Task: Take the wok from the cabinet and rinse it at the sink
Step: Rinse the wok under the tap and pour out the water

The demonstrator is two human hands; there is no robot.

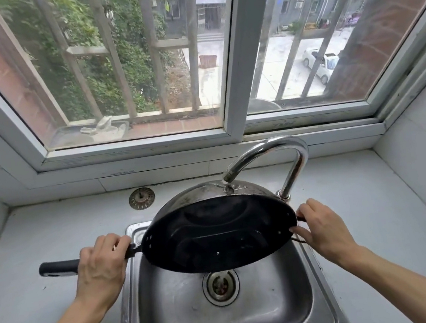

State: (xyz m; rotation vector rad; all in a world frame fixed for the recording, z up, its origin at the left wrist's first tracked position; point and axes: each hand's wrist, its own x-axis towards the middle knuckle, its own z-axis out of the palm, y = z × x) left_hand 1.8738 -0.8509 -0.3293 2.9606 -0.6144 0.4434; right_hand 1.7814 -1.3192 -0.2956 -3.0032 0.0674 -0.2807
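Both hands' grip on tilted wok [218,236], over sink [296,311]

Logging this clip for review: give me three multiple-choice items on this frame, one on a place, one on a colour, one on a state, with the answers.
1. Where is the loose strainer?
A. on the counter left of the faucet
B. inside the wok
C. on the window sill

2. What colour is the inside of the wok?
A. white
B. black
C. red

3. How is the wok held?
A. flat on the counter
B. tipped over the sink, both hands gripping
C. hanging from the faucet

Answers:
1 A, it lies on the counter behind the sink.
2 B, the inner surface is black.
3 B, left hand grips the long handle, right hand the far side.
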